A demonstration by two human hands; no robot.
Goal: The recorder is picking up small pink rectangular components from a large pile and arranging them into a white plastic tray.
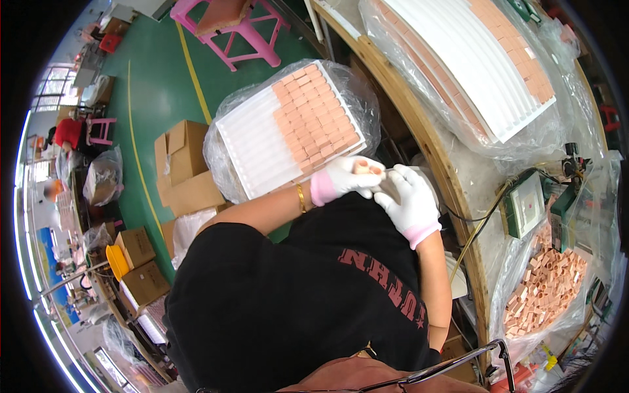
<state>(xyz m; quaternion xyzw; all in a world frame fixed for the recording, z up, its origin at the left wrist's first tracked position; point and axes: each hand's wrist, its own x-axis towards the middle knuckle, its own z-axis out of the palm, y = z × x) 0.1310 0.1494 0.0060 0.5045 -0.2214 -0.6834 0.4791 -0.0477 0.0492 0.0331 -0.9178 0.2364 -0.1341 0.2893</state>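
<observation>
My left hand (pixel 343 179), in a white glove with a pink cuff, is closed around a few small copper-coloured pieces (pixel 368 168), which look like short tubes. Close beside it, my right hand (pixel 413 202), gloved the same way, curves its fingers and thumb inward; whatever lies between them is hard to make out. Just beyond my left hand a white grooved tray (pixel 250 149) rests on clear plastic, its right part filled with rows of copper-coloured pieces (pixel 316 118).
A wooden-edged workbench (pixel 429 134) curves along my right. On it lie another white tray (pixel 458 59) with pieces, a green-framed device (pixel 524 204) with cables, and a heap of loose copper-coloured pieces (pixel 540 288) in plastic. Cardboard boxes (pixel 183 154) and a pink stool (pixel 239 33) stand left.
</observation>
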